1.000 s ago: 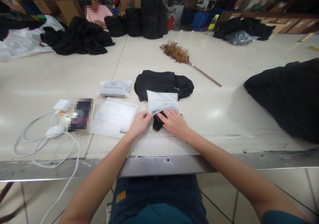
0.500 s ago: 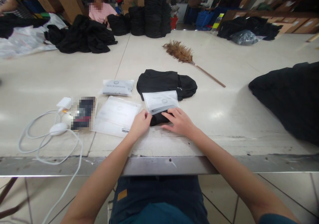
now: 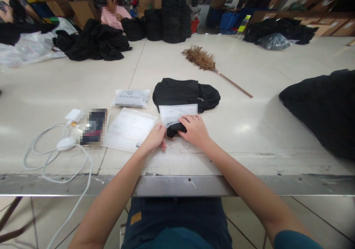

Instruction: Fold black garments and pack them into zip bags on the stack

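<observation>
On the pale worktop (image 3: pixel 249 130), a small folded black garment (image 3: pixel 174 129) lay partly inside a clear plastic bag (image 3: pixel 177 113), just in front of a larger folded black garment (image 3: pixel 185 94). The right hand (image 3: pixel 195 130) pressed flat on the bag and cloth, fingers spread and not gripping. The left hand (image 3: pixel 155 137) rested beside the bag's near left corner, fingers curled; whether they pinched the bag could not be told. A flat empty bag (image 3: pixel 129 128) lay just left.
</observation>
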`<act>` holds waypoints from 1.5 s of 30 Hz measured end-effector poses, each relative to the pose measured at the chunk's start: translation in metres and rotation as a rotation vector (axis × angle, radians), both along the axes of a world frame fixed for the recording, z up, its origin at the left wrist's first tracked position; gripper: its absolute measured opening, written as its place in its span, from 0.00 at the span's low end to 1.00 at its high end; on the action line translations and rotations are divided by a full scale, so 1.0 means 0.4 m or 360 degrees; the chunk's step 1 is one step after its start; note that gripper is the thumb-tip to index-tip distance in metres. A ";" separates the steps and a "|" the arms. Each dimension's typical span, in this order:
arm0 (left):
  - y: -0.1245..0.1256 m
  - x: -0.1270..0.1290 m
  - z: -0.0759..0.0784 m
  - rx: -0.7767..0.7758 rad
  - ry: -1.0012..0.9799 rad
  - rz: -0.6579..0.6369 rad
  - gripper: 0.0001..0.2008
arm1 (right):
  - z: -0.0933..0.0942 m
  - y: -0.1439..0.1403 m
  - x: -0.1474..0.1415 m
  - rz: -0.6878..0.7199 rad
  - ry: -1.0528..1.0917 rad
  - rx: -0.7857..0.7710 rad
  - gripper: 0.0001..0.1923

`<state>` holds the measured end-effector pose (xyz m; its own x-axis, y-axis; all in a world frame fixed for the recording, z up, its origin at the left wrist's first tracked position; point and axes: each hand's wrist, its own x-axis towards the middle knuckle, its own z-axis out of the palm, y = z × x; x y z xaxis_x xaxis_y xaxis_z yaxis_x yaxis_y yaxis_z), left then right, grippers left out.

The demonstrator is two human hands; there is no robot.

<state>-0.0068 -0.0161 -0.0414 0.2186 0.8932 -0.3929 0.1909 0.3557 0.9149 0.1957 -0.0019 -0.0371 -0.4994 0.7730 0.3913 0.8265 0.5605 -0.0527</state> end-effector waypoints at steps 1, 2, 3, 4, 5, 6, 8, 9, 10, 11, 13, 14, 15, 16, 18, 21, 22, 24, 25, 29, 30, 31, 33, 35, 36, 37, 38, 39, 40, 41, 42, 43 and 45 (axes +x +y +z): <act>0.000 0.002 0.003 -0.0004 -0.0026 -0.0010 0.07 | -0.001 -0.005 -0.011 -0.0054 -0.0014 0.0037 0.17; 0.000 0.005 0.006 -0.0011 -0.0047 -0.0016 0.07 | -0.002 -0.009 -0.021 -0.0102 -0.0037 0.0066 0.15; -0.001 0.008 0.009 -0.0017 -0.0062 -0.0017 0.06 | 0.000 -0.011 -0.030 -0.0142 -0.0065 0.0086 0.14; -0.003 0.011 0.011 -0.0021 -0.0070 -0.0017 0.06 | 0.002 -0.013 -0.039 -0.0180 -0.0094 0.0098 0.12; -0.004 0.014 0.012 -0.0023 -0.0077 -0.0022 0.06 | 0.004 -0.014 -0.048 -0.0215 -0.0122 0.0105 0.11; -0.006 0.017 0.013 -0.0019 -0.0081 -0.0029 0.06 | 0.008 -0.013 -0.056 -0.0246 -0.0149 0.0107 0.10; -0.007 0.019 0.012 -0.0013 -0.0088 -0.0041 0.05 | 0.016 -0.011 -0.069 -0.0288 -0.0190 0.0089 0.10; -0.007 0.018 0.010 -0.0013 -0.0087 -0.0040 0.05 | 0.021 -0.009 -0.073 -0.0299 -0.0200 0.0070 0.10; -0.007 0.015 0.008 -0.0016 -0.0078 -0.0030 0.05 | 0.027 -0.007 -0.075 -0.0296 -0.0203 0.0044 0.10; -0.005 0.011 0.006 -0.0015 -0.0053 -0.0010 0.05 | 0.034 -0.005 -0.072 -0.0267 -0.0193 0.0005 0.11; -0.001 -0.003 0.003 0.0042 0.0087 0.0068 0.06 | 0.047 -0.002 -0.051 -0.0107 -0.0120 -0.0123 0.17; 0.001 -0.011 0.003 0.0120 0.0218 0.0118 0.06 | 0.052 -0.001 -0.032 0.0019 -0.0048 -0.0211 0.21; 0.002 -0.020 0.004 0.0237 0.0378 0.0171 0.06 | 0.056 0.000 -0.008 0.0144 0.0052 -0.0304 0.25; 0.003 -0.027 0.006 0.0385 0.0548 0.0219 0.05 | 0.057 0.000 0.019 0.0240 0.0175 -0.0387 0.28; 0.002 -0.034 0.011 0.0731 0.0830 0.0291 0.06 | 0.054 0.003 0.076 0.0313 0.0406 -0.0526 0.31; -0.008 -0.023 0.023 0.1263 0.1032 0.0258 0.13 | 0.040 0.012 0.150 0.0282 0.0570 -0.0728 0.35; -0.012 -0.016 0.026 0.1412 0.1079 0.0198 0.14 | 0.036 0.016 0.169 0.0272 0.0599 -0.0799 0.36; -0.022 0.000 0.030 0.1633 0.1168 0.0014 0.16 | 0.029 0.025 0.196 0.0259 0.0676 -0.0926 0.37; -0.026 0.008 0.030 0.1700 0.1205 -0.0088 0.16 | 0.026 0.028 0.206 0.0255 0.0713 -0.0974 0.36; -0.037 0.036 0.026 0.1833 0.1322 -0.0381 0.16 | 0.016 0.040 0.224 0.0222 0.0672 -0.0969 0.22; -0.037 0.042 0.025 0.1858 0.1357 -0.0420 0.16 | 0.014 0.042 0.221 0.0196 0.0610 -0.0901 0.17; -0.037 0.048 0.024 0.1885 0.1392 -0.0454 0.15 | 0.011 0.045 0.216 0.0167 0.0538 -0.0816 0.12; -0.032 0.058 0.026 0.1931 0.1452 -0.0526 0.14 | 0.006 0.049 0.198 0.0120 0.0393 -0.0631 0.06; -0.021 0.067 0.032 0.1952 0.1498 -0.0603 0.13 | 0.000 0.051 0.178 0.0095 0.0283 -0.0465 0.03; -0.013 0.070 0.036 0.1956 0.1518 -0.0636 0.12 | -0.003 0.052 0.168 0.0093 0.0244 -0.0398 0.03; -0.004 0.074 0.040 0.1958 0.1536 -0.0663 0.10 | -0.006 0.052 0.161 0.0099 0.0216 -0.0344 0.04; 0.006 0.078 0.046 0.1962 0.1550 -0.0683 0.09 | -0.008 0.052 0.155 0.0110 0.0196 -0.0303 0.05; 0.016 0.083 0.051 0.1967 0.1561 -0.0703 0.08 | -0.010 0.052 0.152 0.0120 0.0184 -0.0272 0.05; 0.025 0.088 0.057 0.1969 0.1571 -0.0722 0.08 | -0.012 0.052 0.150 0.0132 0.0178 -0.0253 0.06; 0.032 0.094 0.062 0.1965 0.1580 -0.0738 0.08 | -0.013 0.052 0.150 0.0149 0.0171 -0.0243 0.06; 0.039 0.100 0.066 0.1955 0.1588 -0.0753 0.07 | -0.013 0.051 0.150 0.0172 0.0162 -0.0241 0.06; 0.044 0.105 0.070 0.1938 0.1596 -0.0769 0.06 | -0.011 0.050 0.150 0.0200 0.0153 -0.0246 0.06; 0.054 0.114 0.075 0.1890 0.1636 -0.0765 0.07 | -0.005 0.046 0.149 0.0260 0.0139 -0.0261 0.07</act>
<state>0.0390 0.0053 -0.0115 0.6445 0.7134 0.2752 0.7331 -0.6787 0.0426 0.2553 0.0166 -0.0392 -0.5928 0.7416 0.3141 0.7139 0.6643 -0.2213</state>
